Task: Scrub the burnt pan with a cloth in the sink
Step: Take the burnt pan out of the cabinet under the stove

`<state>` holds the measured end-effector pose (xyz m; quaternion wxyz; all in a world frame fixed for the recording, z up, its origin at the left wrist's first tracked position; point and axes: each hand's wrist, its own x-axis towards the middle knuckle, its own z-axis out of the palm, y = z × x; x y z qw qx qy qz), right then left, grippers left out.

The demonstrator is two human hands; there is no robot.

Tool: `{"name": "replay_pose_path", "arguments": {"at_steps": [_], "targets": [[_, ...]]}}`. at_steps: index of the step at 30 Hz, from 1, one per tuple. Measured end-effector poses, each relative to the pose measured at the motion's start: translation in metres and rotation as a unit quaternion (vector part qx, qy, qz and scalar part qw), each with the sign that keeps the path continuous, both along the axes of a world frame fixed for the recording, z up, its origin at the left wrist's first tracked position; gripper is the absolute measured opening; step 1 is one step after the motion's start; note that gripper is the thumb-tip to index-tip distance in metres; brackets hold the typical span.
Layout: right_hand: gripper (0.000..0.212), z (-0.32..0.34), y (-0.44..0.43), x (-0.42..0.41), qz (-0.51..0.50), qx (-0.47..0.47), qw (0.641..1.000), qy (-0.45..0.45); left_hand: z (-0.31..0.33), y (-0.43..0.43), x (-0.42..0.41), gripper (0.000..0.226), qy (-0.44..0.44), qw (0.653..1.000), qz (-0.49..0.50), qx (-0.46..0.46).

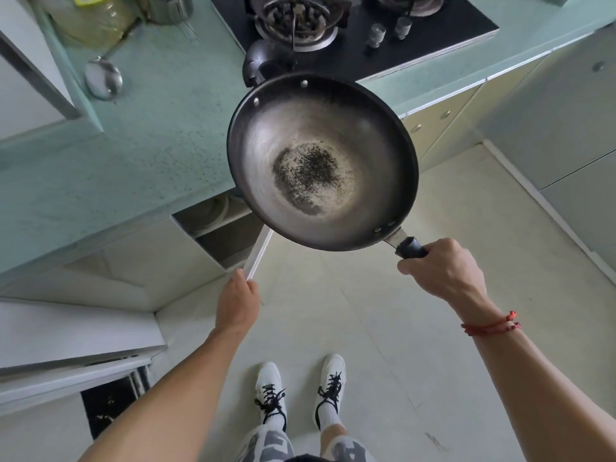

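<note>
At the bottom centre of the frame a pair of white lace-up sneakers stood on the pale tiled floor. Left of centre, the left hand reached to the lower corner of a white cabinet door that stood ajar under the counter. Thumb and fingers looked pinched on its edge, though most of the fingers were hidden. To the right, the right hand, with a red string bracelet on its wrist, was wrapped tightly round the black handle of the round dark metal pan. The pan hung in the air at the centre of the frame, over the counter's edge and the floor. A black, crusted burnt patch sat in its bottom.

Beyond lay the speckled green countertop, with a steel ladle in the upper left and a black glass gas hob along the top.

No sink or cloth was in view, so this looked like the carrying step, with scrubbing not yet begun. The next move probably called for letting go of the door, taking the pan to the sink level enough to keep the loose char inside, and finding a cloth.
</note>
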<state>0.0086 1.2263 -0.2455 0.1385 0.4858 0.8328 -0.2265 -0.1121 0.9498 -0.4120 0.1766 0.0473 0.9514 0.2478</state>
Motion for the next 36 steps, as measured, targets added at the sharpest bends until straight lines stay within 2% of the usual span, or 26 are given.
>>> {"name": "replay_pose_path", "arguments": {"at_steps": [13, 28, 36], "targets": [[0.022, -0.005, -0.016, -0.032, -0.013, -0.005, 1.000, -0.011, 0.006, -0.039, -0.059, 0.019, 0.024, 1.000, 0.009, 0.001], [0.019, -0.002, -0.024, -0.060, -0.003, 0.005, 1.000, -0.011, 0.012, -0.061, -0.110, 0.025, 0.053, 0.993, -0.045, -0.092], [0.020, -0.007, -0.040, -0.081, 0.003, -0.004, 1.000, 0.009, 0.016, -0.071, -0.135, 0.025, 0.051, 0.995, -0.007, -0.082]]}}
